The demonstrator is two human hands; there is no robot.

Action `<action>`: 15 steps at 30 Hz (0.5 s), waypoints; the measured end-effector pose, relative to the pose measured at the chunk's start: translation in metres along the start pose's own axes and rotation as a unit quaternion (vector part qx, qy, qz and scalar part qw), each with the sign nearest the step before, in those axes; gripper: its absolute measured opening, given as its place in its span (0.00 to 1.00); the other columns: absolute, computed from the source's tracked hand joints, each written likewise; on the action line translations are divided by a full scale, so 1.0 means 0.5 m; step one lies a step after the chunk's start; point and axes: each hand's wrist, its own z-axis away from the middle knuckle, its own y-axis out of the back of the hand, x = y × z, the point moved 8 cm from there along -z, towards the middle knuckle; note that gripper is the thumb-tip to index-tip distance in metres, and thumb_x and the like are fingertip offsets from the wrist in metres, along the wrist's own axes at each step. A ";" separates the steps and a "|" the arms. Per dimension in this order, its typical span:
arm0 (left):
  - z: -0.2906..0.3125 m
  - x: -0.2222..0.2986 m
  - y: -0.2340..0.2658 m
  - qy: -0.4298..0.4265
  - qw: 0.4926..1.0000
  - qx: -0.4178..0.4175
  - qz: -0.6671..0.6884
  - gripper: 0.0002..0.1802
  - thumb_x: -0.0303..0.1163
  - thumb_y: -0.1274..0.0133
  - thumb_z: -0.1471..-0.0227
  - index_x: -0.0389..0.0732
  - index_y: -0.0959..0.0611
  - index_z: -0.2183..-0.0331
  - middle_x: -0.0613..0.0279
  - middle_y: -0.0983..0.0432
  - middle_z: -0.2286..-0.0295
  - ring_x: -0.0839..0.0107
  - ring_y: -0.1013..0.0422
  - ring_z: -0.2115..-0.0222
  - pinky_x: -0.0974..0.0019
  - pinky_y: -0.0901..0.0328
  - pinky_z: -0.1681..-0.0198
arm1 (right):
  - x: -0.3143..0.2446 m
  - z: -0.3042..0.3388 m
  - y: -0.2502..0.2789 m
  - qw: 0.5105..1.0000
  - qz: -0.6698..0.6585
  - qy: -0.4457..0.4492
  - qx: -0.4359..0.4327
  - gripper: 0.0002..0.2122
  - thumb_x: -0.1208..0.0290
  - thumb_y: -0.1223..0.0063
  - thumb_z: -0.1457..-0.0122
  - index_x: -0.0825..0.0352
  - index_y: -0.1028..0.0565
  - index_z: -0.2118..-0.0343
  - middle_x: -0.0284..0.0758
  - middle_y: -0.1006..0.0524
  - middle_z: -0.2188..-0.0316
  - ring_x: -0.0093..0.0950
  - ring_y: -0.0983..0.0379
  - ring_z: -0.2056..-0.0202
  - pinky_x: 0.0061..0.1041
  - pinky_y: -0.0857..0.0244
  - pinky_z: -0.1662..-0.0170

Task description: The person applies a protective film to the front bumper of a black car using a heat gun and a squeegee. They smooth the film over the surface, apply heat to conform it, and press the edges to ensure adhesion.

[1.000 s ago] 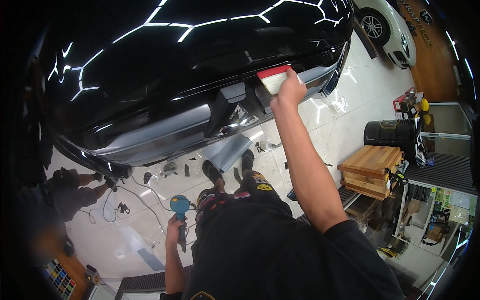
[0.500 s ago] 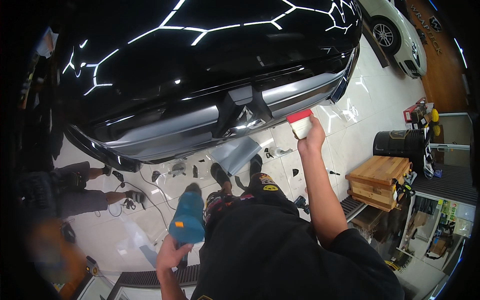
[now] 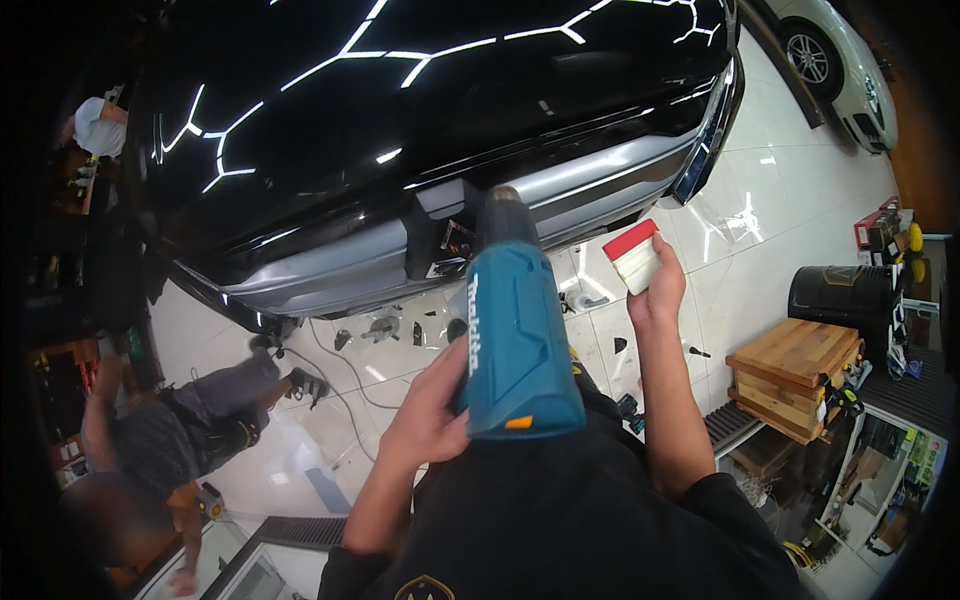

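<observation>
My left hand [image 3: 430, 415] is wrapped round the grip of a teal heat gun [image 3: 520, 340], raised in front of my body. Its metal nozzle points away from me, toward the middle of a black car's front, and covers part of the emblem area. Silver-grey film [image 3: 620, 170] lies along the grille bars of the black car [image 3: 380, 130]. My right hand [image 3: 658, 285] pinches a white squeegee [image 3: 634, 262] with a red edge, held apart from the car near the right part of the bumper.
At left, another person [image 3: 190, 420] is bent low near a cable. Small dark parts lie on the tiled floor [image 3: 350, 440] under the bumper. A wooden box [image 3: 790, 365] and a black drum [image 3: 840, 300] stand at right. A white car [image 3: 845, 75] is at upper right.
My left hand has lifted the heat gun up and to the right, toward the grille. The squeegee stays in my right hand, slightly farther right in view. The other person has bent lower.
</observation>
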 end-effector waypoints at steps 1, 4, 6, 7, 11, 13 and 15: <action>-0.012 -0.005 -0.010 0.006 1.000 0.012 -0.009 0.37 0.35 0.42 0.46 0.27 0.34 0.40 0.39 0.30 0.46 0.53 0.30 0.45 0.60 0.38 0.41 | -0.005 0.007 0.003 1.000 0.014 -0.006 0.004 0.13 0.70 0.51 0.35 0.75 0.29 0.53 0.43 0.22 0.58 0.34 0.22 0.57 0.33 0.28 0.51; -0.035 -0.004 -0.027 0.037 0.996 0.080 0.001 0.33 0.31 0.41 0.56 0.29 0.27 0.48 0.47 0.25 0.55 0.58 0.27 0.55 0.63 0.35 0.50 | -0.005 0.006 0.016 0.999 0.028 -0.036 -0.006 0.14 0.68 0.50 0.35 0.74 0.29 0.52 0.42 0.22 0.60 0.33 0.22 0.59 0.33 0.27 0.53; -0.045 0.011 -0.036 0.035 0.996 0.076 -0.008 0.35 0.32 0.41 0.53 0.28 0.29 0.44 0.44 0.27 0.51 0.55 0.27 0.52 0.61 0.35 0.47 | -0.008 0.002 0.019 0.998 0.038 -0.049 -0.026 0.15 0.67 0.50 0.35 0.74 0.30 0.52 0.41 0.23 0.61 0.33 0.22 0.60 0.33 0.26 0.55; -0.045 0.012 -0.040 0.021 0.997 0.070 -0.017 0.36 0.33 0.41 0.51 0.28 0.30 0.43 0.42 0.27 0.50 0.54 0.27 0.50 0.61 0.35 0.46 | -0.010 -0.002 0.021 0.997 0.044 -0.055 -0.035 0.15 0.67 0.50 0.35 0.74 0.30 0.52 0.41 0.23 0.61 0.32 0.22 0.61 0.33 0.26 0.56; -0.030 -0.014 -0.052 -0.016 0.996 0.086 -0.023 0.36 0.36 0.38 0.51 0.28 0.28 0.44 0.43 0.26 0.50 0.55 0.26 0.52 0.61 0.34 0.49 | -0.013 -0.013 0.007 0.991 0.070 -0.086 -0.078 0.16 0.65 0.49 0.35 0.72 0.29 0.52 0.39 0.22 0.59 0.31 0.22 0.60 0.32 0.26 0.54; -0.029 -0.028 -0.062 0.014 0.994 0.105 0.011 0.35 0.37 0.36 0.52 0.28 0.27 0.46 0.44 0.26 0.52 0.56 0.25 0.54 0.60 0.33 0.50 | -0.012 -0.008 -0.008 0.987 0.083 -0.097 -0.095 0.16 0.64 0.49 0.35 0.71 0.29 0.52 0.38 0.22 0.59 0.30 0.22 0.60 0.31 0.26 0.54; -0.018 -0.053 -0.072 0.045 0.992 0.110 0.032 0.34 0.38 0.37 0.52 0.28 0.26 0.47 0.43 0.26 0.51 0.55 0.25 0.54 0.60 0.33 0.50 | -0.008 -0.015 -0.005 0.985 0.095 -0.102 -0.099 0.16 0.63 0.49 0.35 0.70 0.29 0.52 0.38 0.23 0.59 0.29 0.22 0.60 0.31 0.26 0.54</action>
